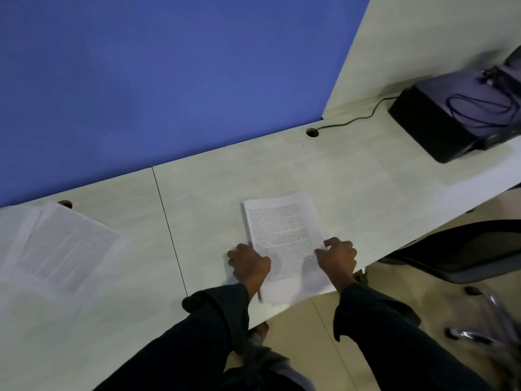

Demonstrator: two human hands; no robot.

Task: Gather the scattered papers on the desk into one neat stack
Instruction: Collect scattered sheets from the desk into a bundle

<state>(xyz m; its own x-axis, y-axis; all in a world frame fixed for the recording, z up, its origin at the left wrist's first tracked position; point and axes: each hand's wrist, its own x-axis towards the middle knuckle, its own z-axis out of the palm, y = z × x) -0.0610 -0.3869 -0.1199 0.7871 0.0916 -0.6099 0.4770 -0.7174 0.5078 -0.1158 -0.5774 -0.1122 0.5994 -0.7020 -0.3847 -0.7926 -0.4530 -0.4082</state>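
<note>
While I stand at the pale desk (214,182), both my hands hold one stack of printed papers (284,232) that lies near the front edge, its near end reaching that edge. My left hand (249,265) grips the stack's left side, fingers curled over the margin and knuckles up. My right hand (338,259) sits on the right side, thumb and fingertips bent and pinching the sheet's edge. The top page is covered with lines of text too blurred to read, and a few edges below it peek out slightly askew on the left.

Well apart, at the far left of the desk, more loose sheets (60,246) lie fanned and overlapping, partly covering a cable hole (66,204). A second cable hole (312,132) takes a black cord (355,118) running to a black box (454,122) at the right end, with a bluish cable (479,110) coiled on top. Behind the desk rises a blue partition (158,80). A dark chair (462,249) stands to my right.
</note>
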